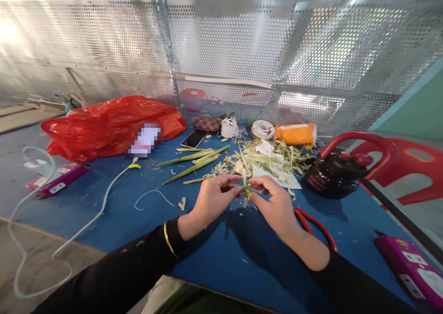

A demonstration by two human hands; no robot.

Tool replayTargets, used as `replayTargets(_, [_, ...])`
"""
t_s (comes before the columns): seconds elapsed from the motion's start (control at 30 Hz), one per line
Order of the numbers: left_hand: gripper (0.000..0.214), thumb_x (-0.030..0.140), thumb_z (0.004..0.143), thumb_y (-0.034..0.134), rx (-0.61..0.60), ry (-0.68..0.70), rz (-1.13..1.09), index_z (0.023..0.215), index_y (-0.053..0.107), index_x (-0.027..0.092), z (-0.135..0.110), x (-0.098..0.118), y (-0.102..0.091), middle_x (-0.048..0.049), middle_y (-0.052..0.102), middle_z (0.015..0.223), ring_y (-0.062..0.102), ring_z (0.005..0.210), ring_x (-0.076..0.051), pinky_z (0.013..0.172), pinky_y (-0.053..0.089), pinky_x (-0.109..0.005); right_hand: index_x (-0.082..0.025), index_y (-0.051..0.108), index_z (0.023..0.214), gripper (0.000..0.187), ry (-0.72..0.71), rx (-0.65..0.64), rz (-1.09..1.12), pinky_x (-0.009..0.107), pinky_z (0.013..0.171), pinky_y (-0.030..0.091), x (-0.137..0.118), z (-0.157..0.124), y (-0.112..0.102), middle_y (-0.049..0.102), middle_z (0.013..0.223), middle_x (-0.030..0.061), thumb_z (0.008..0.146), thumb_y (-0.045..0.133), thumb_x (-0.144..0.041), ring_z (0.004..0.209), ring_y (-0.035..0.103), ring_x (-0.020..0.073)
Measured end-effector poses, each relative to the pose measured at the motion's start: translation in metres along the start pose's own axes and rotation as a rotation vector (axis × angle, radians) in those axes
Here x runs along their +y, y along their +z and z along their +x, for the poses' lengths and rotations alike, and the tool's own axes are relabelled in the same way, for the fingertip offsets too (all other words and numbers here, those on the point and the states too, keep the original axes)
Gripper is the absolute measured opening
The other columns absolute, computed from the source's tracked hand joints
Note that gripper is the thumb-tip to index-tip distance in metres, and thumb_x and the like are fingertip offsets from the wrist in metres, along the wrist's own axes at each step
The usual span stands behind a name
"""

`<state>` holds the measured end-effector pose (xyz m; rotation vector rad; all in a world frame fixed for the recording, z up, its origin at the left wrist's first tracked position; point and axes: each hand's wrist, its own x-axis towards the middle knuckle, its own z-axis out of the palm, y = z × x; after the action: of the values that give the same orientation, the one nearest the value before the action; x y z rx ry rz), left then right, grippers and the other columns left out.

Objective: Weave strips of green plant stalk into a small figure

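My left hand (216, 197) and my right hand (275, 205) meet over the middle of the blue table, fingertips pinched on a small piece of pale green plant strips (246, 190). One strip sticks up and another hangs below; its exact shape is too small to make out. Just behind my hands lies a heap of shredded green and straw-coloured plant bits (256, 154), with crumpled white tissue (268, 150) on it. Several long green stalks (197, 165) rest to the left of the heap. A red looped handle (323, 228) shows beside my right wrist, the rest of it hidden.
Behind are a red plastic bag (114, 120), lit phone (144, 141), dark phone (194, 138), checked case (206, 123), white string (229, 128), tape roll (263, 129) and orange packet (296, 134). A black jug (334, 175) stands right. A white cable (110, 191) crosses left.
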<state>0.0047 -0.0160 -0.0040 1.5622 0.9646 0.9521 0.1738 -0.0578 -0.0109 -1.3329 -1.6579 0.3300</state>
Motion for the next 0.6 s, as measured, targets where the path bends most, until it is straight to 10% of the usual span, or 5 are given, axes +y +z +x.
replayTargets(0.2, [0.036,0.024,0.075,0.066,0.051,0.0,0.099,0.109,0.066,0.016,-0.003,0.006,0.001,-0.0032,0.075,0.077,0.07,0.073,-0.019,0.076,0.053,-0.028,-0.022,0.065,0.088,0.01,-0.19,0.114,-0.28,0.041,0.082,0.043,-0.001,-0.004,-0.001,0.065,0.089,0.0063,0.078,0.063,-0.019,0.09,0.059,0.0261])
replayTargets(0.6, [0.031,0.024,0.073,0.067,-0.054,-0.13,-0.074,0.103,0.062,0.015,0.0,-0.003,0.003,-0.0027,0.073,0.073,0.07,0.07,-0.019,0.069,0.054,-0.029,-0.023,0.063,0.096,0.013,-0.218,-0.075,-0.249,0.031,0.075,0.048,0.001,-0.007,0.004,0.064,0.09,0.0057,0.089,0.052,-0.018,0.084,0.063,0.0209])
